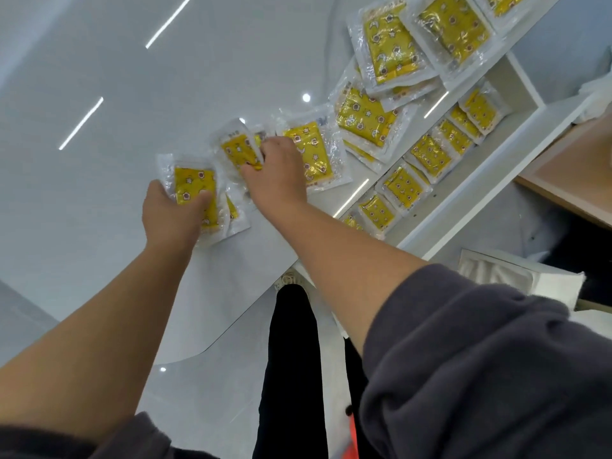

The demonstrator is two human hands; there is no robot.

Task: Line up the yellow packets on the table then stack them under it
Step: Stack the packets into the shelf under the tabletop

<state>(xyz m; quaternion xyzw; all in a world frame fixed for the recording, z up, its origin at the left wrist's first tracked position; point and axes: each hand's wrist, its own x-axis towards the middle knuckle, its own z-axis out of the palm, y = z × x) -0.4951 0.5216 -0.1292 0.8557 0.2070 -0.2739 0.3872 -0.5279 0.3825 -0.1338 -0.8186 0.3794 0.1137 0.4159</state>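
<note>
left hand (pixel 172 215): grasping end packet (pixel 193 188)
right hand (pixel 276 175): fingers curled on next packet (pixel 235 150)
tip: slide flat on table (pixel 99 233); square edges; no overlap

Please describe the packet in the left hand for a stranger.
On the glossy white table, find the row of yellow packets. The leftmost packet is it: the left hand grips it, thumb on top, while the right hand pinches its neighbour.
</note>
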